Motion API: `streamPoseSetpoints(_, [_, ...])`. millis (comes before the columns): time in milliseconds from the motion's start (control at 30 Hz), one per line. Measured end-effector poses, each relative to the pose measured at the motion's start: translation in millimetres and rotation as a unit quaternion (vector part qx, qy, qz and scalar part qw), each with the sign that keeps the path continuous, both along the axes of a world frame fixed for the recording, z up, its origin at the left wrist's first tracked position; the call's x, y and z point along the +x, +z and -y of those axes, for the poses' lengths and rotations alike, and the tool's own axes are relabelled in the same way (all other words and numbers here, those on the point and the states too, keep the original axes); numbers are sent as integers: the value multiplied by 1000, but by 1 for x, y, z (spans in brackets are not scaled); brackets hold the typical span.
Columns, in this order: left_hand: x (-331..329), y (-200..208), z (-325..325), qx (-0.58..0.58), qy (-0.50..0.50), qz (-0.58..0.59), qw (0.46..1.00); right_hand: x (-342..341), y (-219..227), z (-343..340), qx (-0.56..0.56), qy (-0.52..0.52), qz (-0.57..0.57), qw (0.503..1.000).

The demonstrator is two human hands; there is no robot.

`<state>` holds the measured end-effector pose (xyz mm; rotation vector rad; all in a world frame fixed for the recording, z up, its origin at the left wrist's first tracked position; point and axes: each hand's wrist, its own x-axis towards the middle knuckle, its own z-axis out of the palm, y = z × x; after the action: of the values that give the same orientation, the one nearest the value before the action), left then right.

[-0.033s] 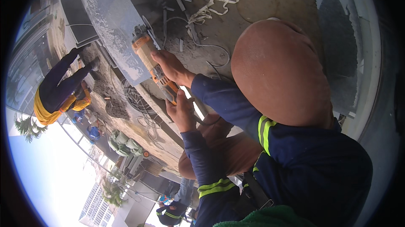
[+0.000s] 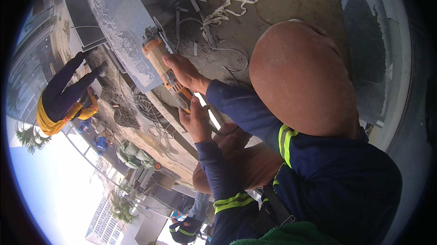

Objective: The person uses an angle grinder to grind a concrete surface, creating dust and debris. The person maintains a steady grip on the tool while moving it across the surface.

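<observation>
An orange-and-beige angle grinder [image 2: 158,57] is held in both my hands, its head at the long edge of a grey stone slab [image 2: 119,12]. My right hand [image 2: 184,73] wraps round the grinder's body near the head. Farther back, my left hand [image 2: 196,119] is closed on the rear handle, where the cord hangs away. The thin disc shows edge-on beside the slab, and I cannot tell how deep it sits. Pale dust coats the slab's surface near the tool.
Off-cut strips [image 2: 193,0], a tangled white strap [image 2: 227,9] and a grey cable [image 2: 234,51] lie on the dusty ground. My bent knee [image 2: 302,79] is close by. Coiled cable [image 2: 148,106] lies beyond the slab. A co-worker in yellow [image 2: 52,115] bends at the left; others are farther off.
</observation>
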<state>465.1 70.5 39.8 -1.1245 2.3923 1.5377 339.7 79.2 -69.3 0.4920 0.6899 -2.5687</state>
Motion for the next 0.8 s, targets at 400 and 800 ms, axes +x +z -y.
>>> streamPoseSetpoints(400, [-16, -13, 1, -7, -4, -7, 1000, -15, -8, -9, 30, 10, 10, 999])
streamPoseSetpoints(800, [-3, -3, -1, -1, 0, 1, 1000, -3, 2, -9, 12, 9, -8, 1000])
